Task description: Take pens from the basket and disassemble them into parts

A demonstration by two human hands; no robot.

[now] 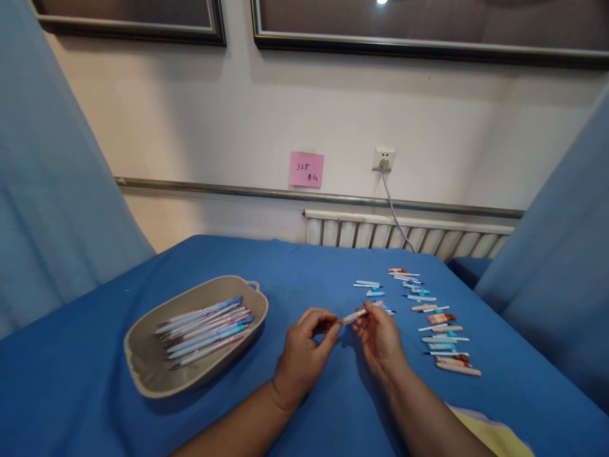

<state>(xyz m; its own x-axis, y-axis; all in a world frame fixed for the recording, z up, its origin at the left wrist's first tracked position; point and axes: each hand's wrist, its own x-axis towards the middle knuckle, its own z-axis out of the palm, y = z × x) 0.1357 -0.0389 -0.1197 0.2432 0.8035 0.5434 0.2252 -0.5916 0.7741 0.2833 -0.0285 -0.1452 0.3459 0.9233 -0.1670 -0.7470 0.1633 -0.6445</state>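
Note:
A slim, pale pen [354,316] is held between my two hands above the blue cloth. My left hand [307,349] pinches its left end, which looks orange-brown, between thumb and fingers. Around the other end, the fingers of my right hand [383,339] are closed. Just beyond my right hand lie a few loose pen pieces [375,294], partly hidden by it. Farther right, several groups of pen parts form a column, among them a light blue barrel [438,340], an orange-brown piece [440,318] and a beige barrel [458,369].
On the left stands a beige basket [137,374] with several pens [209,330] inside. A yellow cloth [490,435] lies at the lower right. Behind the table are a radiator [371,230], a plugged-in socket [383,158] and a pink note [306,169]. Blue curtains [57,165] hang at both sides.

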